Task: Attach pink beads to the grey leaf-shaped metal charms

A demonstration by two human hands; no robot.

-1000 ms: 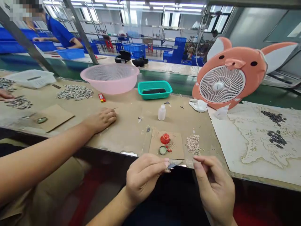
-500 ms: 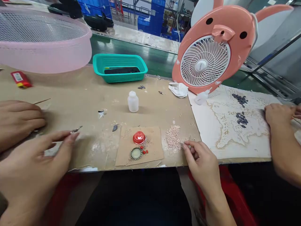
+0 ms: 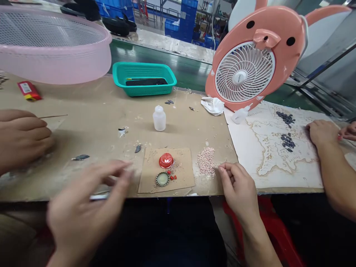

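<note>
My left hand point(image 3: 91, 200), smeared by motion, is over the table's front edge, left of a cardboard square point(image 3: 180, 181). Thumb and forefinger look slightly apart, with nothing visible between them. Behind it lies a small dark leaf-shaped piece point(image 3: 81, 157). My right hand point(image 3: 239, 189) rests at the right side of a pile of tiny pale pink beads point(image 3: 205, 161), thumb and fingertips pinched together; whatever they hold is too small to make out. On the cardboard are a red bottle cap point(image 3: 166, 160), an upturned cap with pale contents point(image 3: 162, 179) and several red bits point(image 3: 172, 177).
A white plastic bottle point(image 3: 159, 119) stands behind the cardboard. Farther back are a green basket point(image 3: 144, 90), a pink sieve point(image 3: 69, 66) and a pig-shaped fan point(image 3: 250, 63). Other people's hands rest at left point(image 3: 22, 137) and right point(image 3: 324, 131), near dark pieces point(image 3: 287, 141).
My left hand has let go of the small dark piece, which now lies on the table, and has moved right. My right hand stays by the beads.
</note>
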